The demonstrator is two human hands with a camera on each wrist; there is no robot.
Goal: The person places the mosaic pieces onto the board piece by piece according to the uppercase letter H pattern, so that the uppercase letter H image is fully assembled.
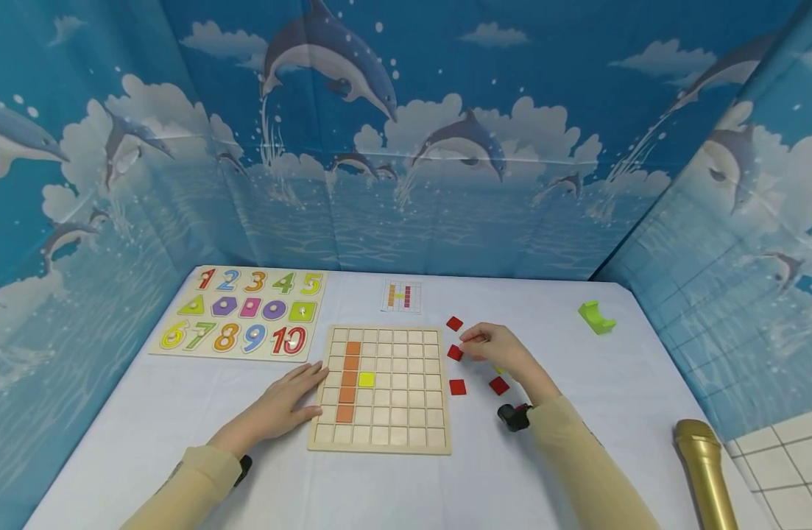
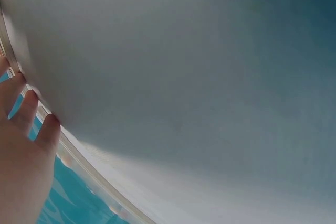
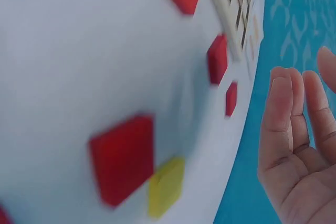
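Observation:
A wooden grid board point(image 1: 415, 439) lies flat, holding a column of several orange square tiles point(image 1: 349, 377) and one yellow tile point(image 1: 366, 380) beside them. My left hand point(image 1: 280, 407) rests with spread fingers against the board's left edge. To the right of the board, my right hand point(image 1: 501, 350) hovers by a red tile point(image 1: 454, 353), fingers loosely bent. The right wrist view shows no tile between thumb and fingers. Around it lie more red tiles point(image 3: 123, 158), and a yellow tile point(image 3: 167, 187) is partly covered by the hand in the head view.
Behind the board lies a small pattern card point(image 1: 401, 297). A number and shape puzzle board point(image 1: 207, 305) sits back left. At the right are a green curved block point(image 1: 596, 317) and a gold microphone point(image 1: 704, 471). A dolphin curtain point(image 1: 445, 213) stands around the table's back and sides.

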